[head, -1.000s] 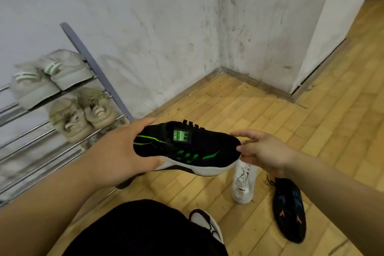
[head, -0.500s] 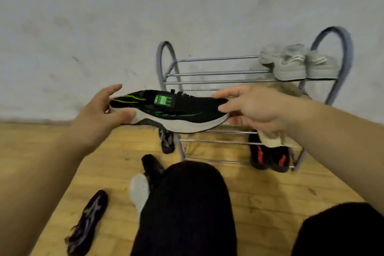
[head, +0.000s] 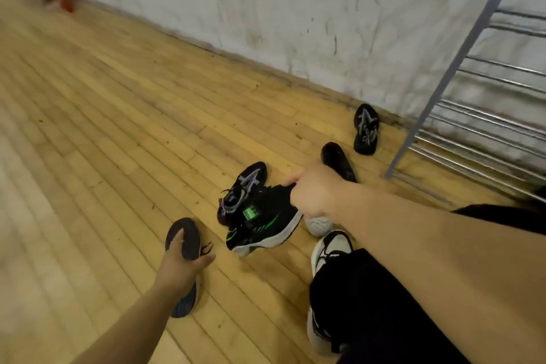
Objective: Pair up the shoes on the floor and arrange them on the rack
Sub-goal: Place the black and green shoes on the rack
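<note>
right hand [head: 313, 192]: closed on the heel end of the black-and-green sneaker [head: 263, 224], which hangs toe-down, clear of the floor or barely above it; can't tell which.
left hand [head: 180, 263]: fingers wrapped over a dark shoe [head: 184, 238] lying on the floor, thumb out to the right; shoe extends under the wrist toward the camera.
black-and-grey sneaker [head: 243, 189]: on the floor just behind the held sneaker, partly hidden by it.
second black-and-grey sneaker [head: 366, 128]: on the floor near the wall, beside the rack's left leg.
plain black shoe [head: 336, 161]: on the floor between those two, partly behind the right hand.
white shoe toe [head: 317, 224]: pokes out under the right forearm.
shoe rack [head: 478, 115]: right edge of view, grey side frame and chrome bars; visible shelves blurred.
person: black trousers [head: 384, 304], white-and-black worn sneaker [head: 332, 248] on the foot.
floor [head: 103, 127]: wood strips, scuffed white wall [head: 325, 9] behind.
</note>
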A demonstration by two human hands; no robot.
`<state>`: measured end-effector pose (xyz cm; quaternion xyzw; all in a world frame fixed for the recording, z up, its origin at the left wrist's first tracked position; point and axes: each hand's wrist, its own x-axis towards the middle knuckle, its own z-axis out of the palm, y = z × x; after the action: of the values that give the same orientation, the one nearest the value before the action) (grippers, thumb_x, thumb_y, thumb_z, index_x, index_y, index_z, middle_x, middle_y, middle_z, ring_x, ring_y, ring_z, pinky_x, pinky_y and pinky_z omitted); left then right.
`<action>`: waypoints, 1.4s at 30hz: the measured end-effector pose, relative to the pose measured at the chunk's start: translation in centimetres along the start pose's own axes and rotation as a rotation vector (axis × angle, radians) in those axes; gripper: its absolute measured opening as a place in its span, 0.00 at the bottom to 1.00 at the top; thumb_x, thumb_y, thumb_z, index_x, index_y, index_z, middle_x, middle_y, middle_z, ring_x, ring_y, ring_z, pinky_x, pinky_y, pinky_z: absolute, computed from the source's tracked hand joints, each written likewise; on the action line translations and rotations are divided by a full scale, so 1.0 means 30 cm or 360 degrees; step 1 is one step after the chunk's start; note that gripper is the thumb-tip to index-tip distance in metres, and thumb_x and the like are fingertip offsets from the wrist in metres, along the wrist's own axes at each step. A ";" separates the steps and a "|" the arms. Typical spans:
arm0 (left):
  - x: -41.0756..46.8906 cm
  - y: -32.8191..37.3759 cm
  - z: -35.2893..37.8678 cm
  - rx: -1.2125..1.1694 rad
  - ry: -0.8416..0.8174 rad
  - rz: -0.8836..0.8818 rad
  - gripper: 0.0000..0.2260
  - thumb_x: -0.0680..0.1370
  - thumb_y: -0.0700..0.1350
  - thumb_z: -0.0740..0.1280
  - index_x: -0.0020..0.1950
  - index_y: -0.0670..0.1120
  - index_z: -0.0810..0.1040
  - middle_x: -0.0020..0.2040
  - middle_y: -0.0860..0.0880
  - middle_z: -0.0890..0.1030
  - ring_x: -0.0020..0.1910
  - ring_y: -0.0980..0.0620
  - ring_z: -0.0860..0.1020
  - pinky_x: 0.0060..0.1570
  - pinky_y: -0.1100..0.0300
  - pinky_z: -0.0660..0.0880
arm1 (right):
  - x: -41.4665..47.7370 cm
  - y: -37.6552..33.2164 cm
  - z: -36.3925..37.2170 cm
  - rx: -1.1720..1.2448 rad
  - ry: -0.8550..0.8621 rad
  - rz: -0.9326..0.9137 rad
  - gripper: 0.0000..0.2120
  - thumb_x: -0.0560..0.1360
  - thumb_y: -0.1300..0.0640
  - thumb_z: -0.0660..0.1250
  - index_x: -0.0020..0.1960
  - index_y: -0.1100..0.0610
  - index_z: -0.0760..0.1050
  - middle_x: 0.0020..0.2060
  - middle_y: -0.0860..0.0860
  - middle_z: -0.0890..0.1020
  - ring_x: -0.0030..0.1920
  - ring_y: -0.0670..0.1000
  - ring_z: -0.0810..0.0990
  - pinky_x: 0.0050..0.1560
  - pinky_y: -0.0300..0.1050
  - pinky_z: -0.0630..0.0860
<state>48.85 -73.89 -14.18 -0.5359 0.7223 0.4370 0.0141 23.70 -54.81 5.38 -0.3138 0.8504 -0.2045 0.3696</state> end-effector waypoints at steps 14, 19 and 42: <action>0.199 -0.404 0.186 0.0694 0.0009 -0.0703 0.52 0.70 0.60 0.78 0.82 0.67 0.44 0.64 0.44 0.61 0.49 0.40 0.71 0.61 0.46 0.76 | 0.167 0.039 0.010 -0.0380 -0.0282 0.0090 0.25 0.82 0.64 0.62 0.77 0.49 0.71 0.71 0.52 0.77 0.50 0.48 0.79 0.50 0.39 0.77; 0.139 -0.319 0.191 0.0378 0.0065 -0.0546 0.38 0.77 0.64 0.66 0.81 0.70 0.48 0.63 0.44 0.65 0.48 0.42 0.74 0.53 0.50 0.79 | 0.196 0.036 0.009 -0.0195 -0.0171 0.0118 0.26 0.80 0.65 0.64 0.76 0.48 0.72 0.65 0.50 0.80 0.43 0.46 0.78 0.41 0.35 0.75; -0.445 0.902 -0.032 -0.0766 -0.0914 0.1089 0.20 0.85 0.48 0.61 0.72 0.70 0.72 0.68 0.56 0.81 0.66 0.47 0.81 0.65 0.38 0.77 | -0.593 0.377 -0.701 0.0293 0.1142 0.0043 0.17 0.74 0.61 0.73 0.51 0.38 0.84 0.39 0.41 0.80 0.40 0.45 0.79 0.52 0.49 0.79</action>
<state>33.68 -63.15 9.59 -0.1149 0.7023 0.7003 -0.0558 12.87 -32.06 21.24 -0.1763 0.9080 -0.3722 0.0774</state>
